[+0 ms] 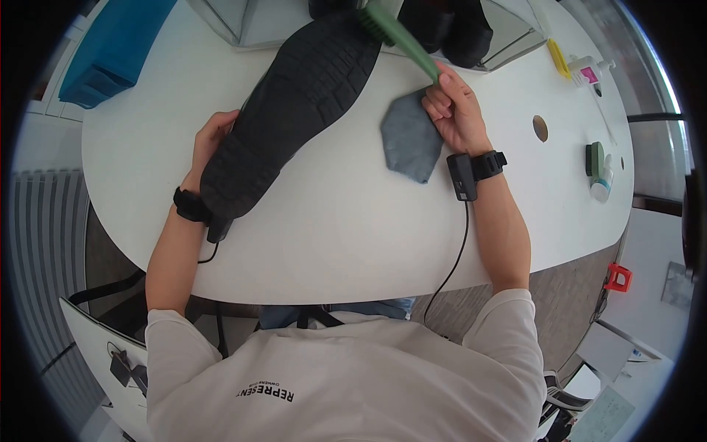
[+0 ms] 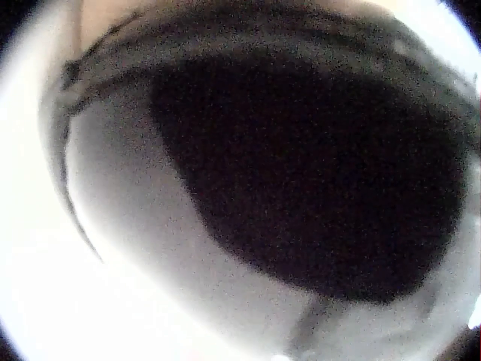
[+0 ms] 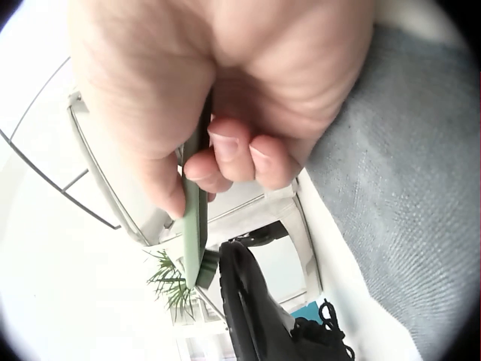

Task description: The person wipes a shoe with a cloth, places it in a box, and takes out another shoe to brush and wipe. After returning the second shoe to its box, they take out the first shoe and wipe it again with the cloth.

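Observation:
A black shoe (image 1: 294, 103) is held up over the table by my left hand (image 1: 211, 140), its treaded sole facing the head camera. Much of that hand is hidden behind the shoe. The left wrist view is filled by the shoe's dark opening (image 2: 316, 180) and grey lining (image 2: 135, 173). My right hand (image 1: 458, 110) grips the handle of a green brush (image 1: 409, 46) between thumb and curled fingers. The brush's bristles (image 3: 208, 269) are right at the toe of the sole. Beside the right hand a grey-blue cloth (image 1: 406, 144) lies on the table.
An open clear-sided box (image 1: 508, 37) with black shoes (image 1: 468, 37) stands at the back. A blue case (image 1: 121, 51) sits at the far left. On the right are a white bottle (image 1: 585, 71), a yellow tool (image 1: 558, 59), another green brush (image 1: 595, 158) and a small bottle (image 1: 602, 188).

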Motion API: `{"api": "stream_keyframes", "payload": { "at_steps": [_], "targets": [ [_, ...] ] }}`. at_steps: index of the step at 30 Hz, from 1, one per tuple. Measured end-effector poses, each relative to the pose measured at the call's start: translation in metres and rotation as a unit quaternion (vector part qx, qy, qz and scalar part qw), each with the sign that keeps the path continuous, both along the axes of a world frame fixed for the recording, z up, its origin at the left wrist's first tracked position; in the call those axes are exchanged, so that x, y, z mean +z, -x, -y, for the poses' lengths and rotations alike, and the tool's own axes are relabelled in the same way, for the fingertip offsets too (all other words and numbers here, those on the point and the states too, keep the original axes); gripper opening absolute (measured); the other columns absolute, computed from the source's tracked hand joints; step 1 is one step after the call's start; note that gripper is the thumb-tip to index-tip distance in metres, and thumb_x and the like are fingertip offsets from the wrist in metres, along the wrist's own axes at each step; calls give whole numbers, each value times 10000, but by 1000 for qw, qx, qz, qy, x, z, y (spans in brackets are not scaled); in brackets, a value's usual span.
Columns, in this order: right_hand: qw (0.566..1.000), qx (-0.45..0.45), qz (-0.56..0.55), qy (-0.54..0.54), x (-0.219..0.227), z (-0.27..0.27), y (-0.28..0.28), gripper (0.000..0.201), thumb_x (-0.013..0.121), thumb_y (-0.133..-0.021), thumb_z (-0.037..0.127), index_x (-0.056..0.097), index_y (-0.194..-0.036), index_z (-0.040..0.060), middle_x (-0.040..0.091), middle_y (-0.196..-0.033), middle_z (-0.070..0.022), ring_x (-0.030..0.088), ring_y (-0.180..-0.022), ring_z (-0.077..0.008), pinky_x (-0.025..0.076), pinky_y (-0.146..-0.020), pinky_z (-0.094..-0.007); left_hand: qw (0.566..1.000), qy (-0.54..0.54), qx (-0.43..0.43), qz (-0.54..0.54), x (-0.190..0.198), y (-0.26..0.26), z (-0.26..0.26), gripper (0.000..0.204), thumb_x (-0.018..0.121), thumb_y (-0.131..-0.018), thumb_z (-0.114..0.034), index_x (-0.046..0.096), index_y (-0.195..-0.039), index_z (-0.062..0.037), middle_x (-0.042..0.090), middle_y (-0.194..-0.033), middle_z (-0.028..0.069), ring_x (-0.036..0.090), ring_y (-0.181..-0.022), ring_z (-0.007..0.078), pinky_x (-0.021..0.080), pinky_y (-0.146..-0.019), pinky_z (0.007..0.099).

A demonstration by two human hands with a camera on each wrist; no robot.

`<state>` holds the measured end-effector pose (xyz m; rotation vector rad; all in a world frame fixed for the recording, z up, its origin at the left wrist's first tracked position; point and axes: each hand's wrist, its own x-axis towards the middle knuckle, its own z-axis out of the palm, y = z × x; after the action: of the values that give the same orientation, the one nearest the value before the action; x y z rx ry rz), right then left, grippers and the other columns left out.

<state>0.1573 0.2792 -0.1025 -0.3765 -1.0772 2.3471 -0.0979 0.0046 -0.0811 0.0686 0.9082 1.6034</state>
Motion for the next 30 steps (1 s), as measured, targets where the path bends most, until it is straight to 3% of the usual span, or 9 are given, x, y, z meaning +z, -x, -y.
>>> {"api": "stream_keyframes", "payload": {
  "at_steps": [3,10,13,15,19,21,24,28,30],
  "targets": [
    [999,-31,22,-22,3,3,3,322,563,-962,177,537,-1249,31,329,-635,45,289,-533,-56,290,-518,-212,1000,14,13,4,0,-6,1,301,475,-915,-219,673,-961,3,706,-902,109,683,-803,219,556,-749,317],
    [999,-13,24,-35,1,2,1,285,571,-955,154,569,-1211,28,339,-641,44,296,-538,-60,291,-519,-218,1000,13,12,6,-6,1,0,310,469,-921,-222,663,-985,12,704,-948,114,681,-833,227,553,-777,321],
    [997,28,10,-66,1,3,-3,270,606,-914,63,600,-1182,37,462,-664,33,335,-555,-59,301,-519,-227,1000,-14,12,17,-9,6,-1,313,463,-928,-221,662,-979,16,704,-940,112,681,-830,227,548,-790,320],
    [980,87,80,-159,9,9,-4,284,662,-865,53,631,-1147,46,573,-755,24,390,-589,-49,316,-540,-216,1000,-6,9,14,-16,11,1,309,463,-929,-217,662,-975,15,705,-937,112,681,-829,226,547,-792,319],
    [963,111,135,-207,12,13,-5,292,712,-823,69,655,-1108,43,630,-847,10,434,-630,-41,329,-560,-204,1000,-10,8,7,-10,10,-2,307,462,-930,-214,665,-968,13,705,-928,112,680,-826,227,546,-794,320],
    [940,114,171,-272,19,17,-5,324,732,-799,61,638,-1107,16,638,-886,-15,521,-735,-66,404,-611,-221,1000,-7,-5,16,-9,8,-1,305,464,-929,-214,665,-965,13,705,-927,112,680,-822,226,546,-792,320],
    [928,124,133,-326,13,17,-4,288,726,-814,97,666,-1088,34,624,-858,3,439,-640,-38,343,-567,-212,1000,-4,-2,11,-2,3,-2,305,465,-927,-214,665,-963,13,705,-928,112,678,-819,224,546,-790,321],
    [965,141,107,-192,2,8,-7,278,689,-855,98,642,-1121,30,598,-815,1,407,-610,-51,343,-561,-224,1000,9,27,2,-16,11,2,304,468,-919,-217,664,-962,11,705,-931,108,676,-823,220,543,-785,317],
    [994,71,14,-83,-3,5,-3,315,654,-901,161,593,-1183,35,483,-706,31,364,-580,-57,329,-546,-219,999,7,37,2,-19,15,5,303,469,-916,-222,664,-956,6,705,-926,105,676,-824,219,543,-784,313]
  ]
}}
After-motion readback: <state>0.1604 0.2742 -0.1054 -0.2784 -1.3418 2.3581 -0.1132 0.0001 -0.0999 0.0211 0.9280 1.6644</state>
